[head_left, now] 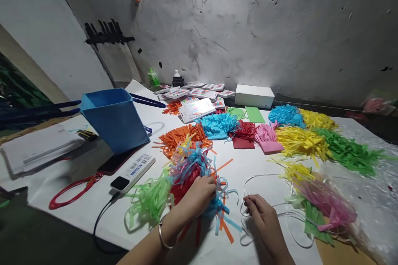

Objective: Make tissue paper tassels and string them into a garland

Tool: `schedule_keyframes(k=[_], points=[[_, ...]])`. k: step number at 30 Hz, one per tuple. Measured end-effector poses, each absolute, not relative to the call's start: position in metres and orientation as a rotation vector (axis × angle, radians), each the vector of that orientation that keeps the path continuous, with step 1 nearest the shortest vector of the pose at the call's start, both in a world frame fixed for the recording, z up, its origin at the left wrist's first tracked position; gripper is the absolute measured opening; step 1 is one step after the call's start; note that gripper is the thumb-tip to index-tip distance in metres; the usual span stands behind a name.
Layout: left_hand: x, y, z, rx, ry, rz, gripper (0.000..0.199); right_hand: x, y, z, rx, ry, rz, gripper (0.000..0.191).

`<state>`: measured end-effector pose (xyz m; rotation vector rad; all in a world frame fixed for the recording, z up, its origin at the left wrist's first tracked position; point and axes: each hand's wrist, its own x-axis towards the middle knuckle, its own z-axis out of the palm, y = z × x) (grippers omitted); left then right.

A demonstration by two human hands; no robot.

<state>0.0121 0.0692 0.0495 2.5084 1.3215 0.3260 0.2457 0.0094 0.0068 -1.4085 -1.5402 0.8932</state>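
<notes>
My left hand (199, 194), with a silver bangle at its wrist, is closed over a bundle of fringed paper tassels (192, 165) in red, light blue and orange. Its fingertips are partly hidden. To the right, my right hand (264, 215) pinches a thin white cord (245, 178) between thumb and fingers. Loops of that cord lie on the white table and run off to the right. Light green fringe (152, 198) spreads to the left of the bundle. Blue and orange strips stick out between my two hands.
A blue bucket-shaped box (108, 120) with dark straps stands left, near a white power bank (133, 174) and a red cord loop (71, 192). Behind lie rows of coloured fringe (301, 140), flat packs (199, 109) and a white box (254, 96). Bubble wrap (377, 190) covers the right side.
</notes>
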Motion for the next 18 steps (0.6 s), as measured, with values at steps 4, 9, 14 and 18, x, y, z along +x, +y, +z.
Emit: schedule_keyframes(k=[4,9,14,18], points=[[0.014,0.063,0.045,2.532,1.251,0.334,0.016,0.242,0.009,0.004,-1.439,-1.502,0.979,0.042],[0.02,0.057,0.037,2.526,1.192,0.345,0.011,0.238,0.007,0.007,-1.417,-1.516,0.931,0.041],[0.02,0.045,0.058,2.362,1.169,0.656,0.011,0.234,-0.001,0.01,-1.278,-1.307,1.083,0.039],[0.027,0.025,0.068,2.313,1.064,0.934,0.008,0.22,-0.008,0.019,-1.067,-1.218,1.182,0.036]])
